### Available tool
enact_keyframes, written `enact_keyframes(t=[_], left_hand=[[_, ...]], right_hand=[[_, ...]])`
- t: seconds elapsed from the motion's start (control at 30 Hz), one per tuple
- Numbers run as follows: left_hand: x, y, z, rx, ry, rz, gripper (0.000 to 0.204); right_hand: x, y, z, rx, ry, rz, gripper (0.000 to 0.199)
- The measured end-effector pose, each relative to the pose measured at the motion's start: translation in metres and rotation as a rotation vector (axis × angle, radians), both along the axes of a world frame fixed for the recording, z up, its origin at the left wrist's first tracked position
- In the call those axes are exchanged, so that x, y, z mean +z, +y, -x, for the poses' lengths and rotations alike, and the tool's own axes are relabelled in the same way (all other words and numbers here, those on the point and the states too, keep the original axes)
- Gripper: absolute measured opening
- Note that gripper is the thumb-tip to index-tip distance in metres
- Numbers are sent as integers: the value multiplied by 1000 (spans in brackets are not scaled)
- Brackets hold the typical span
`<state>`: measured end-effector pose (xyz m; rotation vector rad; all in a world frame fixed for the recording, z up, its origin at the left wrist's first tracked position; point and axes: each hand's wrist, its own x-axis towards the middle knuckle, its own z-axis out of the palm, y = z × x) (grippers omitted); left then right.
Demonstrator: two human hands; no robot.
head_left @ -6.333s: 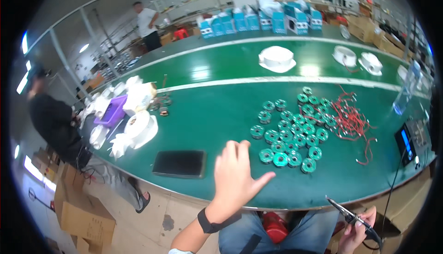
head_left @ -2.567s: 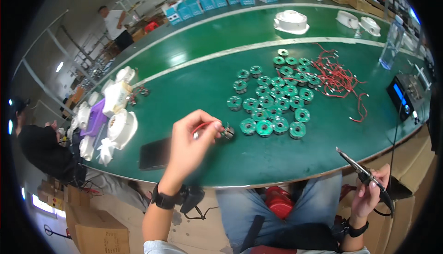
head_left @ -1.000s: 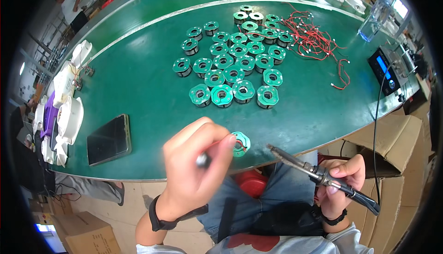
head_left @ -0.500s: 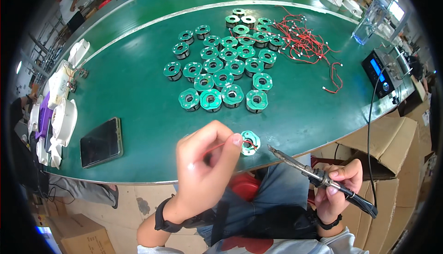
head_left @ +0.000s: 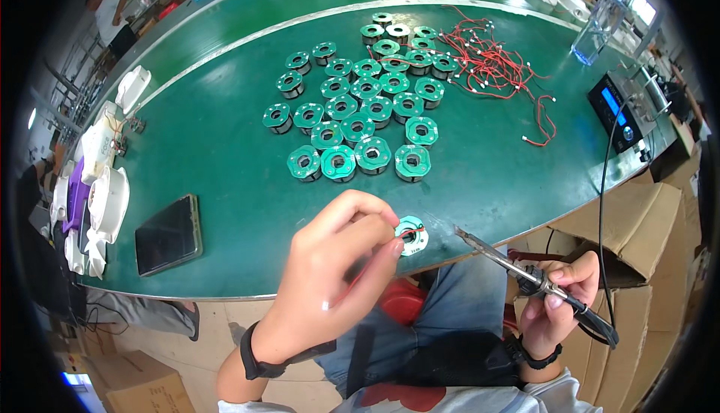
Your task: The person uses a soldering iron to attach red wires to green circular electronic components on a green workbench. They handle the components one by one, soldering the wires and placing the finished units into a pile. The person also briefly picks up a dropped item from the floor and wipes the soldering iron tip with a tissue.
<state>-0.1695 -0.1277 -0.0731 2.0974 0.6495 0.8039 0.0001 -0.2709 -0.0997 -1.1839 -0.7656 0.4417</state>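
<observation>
My left hand (head_left: 330, 263) is closed, its thumb and fingers pinching a thin red wire (head_left: 412, 231). The wire's end lies across the face of a ring-shaped green circuit board (head_left: 415, 245) near the table's front edge. My fingers cover the board's left side, so whether they also touch it is unclear. My right hand (head_left: 559, 300) grips a soldering iron (head_left: 499, 257) by its dark handle. The iron's tip points up and left, a short way right of the board and apart from it.
Several coil parts with green ring boards (head_left: 357, 126) stand grouped mid-table. Beyond them lies a tangle of red wires (head_left: 487, 57). At right are a soldering station (head_left: 619, 117), its black cord and a clear bottle (head_left: 596, 34). A dark phone (head_left: 169, 235) and white housings (head_left: 109, 201) lie left.
My left hand has turned and closed lower over the board's left side, and the wire end now lies higher on it. The soldering iron's tip has moved slightly right, farther from the board.
</observation>
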Motion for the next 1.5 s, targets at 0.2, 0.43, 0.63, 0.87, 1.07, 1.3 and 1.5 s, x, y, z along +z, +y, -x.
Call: enact_keyframes(t=[0.2, 0.43, 0.63, 0.87, 1.07, 1.3, 1.5], left_hand=[[-9, -4, 0, 79, -32, -31, 5], [-14, -3, -1, 93, -75, -52, 8], [-14, -4, -2, 95, -93, -40, 8], [-18, -2, -1, 69, -113, -78, 7], [-17, -2, 0, 59, -101, -75, 6], [-17, -2, 0, 47, -102, -84, 6], [-17, -2, 1, 36, -108, -78, 6]], right_hand=[[2, 0, -5, 132, 129, 12, 26], [-4, 1, 0, 190, 81, -26, 24], [-5, 0, 6, 189, 70, -27, 23], [-1, 4, 20, 24, -53, 9, 25], [-9, 3, 13, 104, -228, -129, 20], [-12, 2, 15, 73, -271, -137, 22], [-10, 2, 18, 49, -259, -122, 22]])
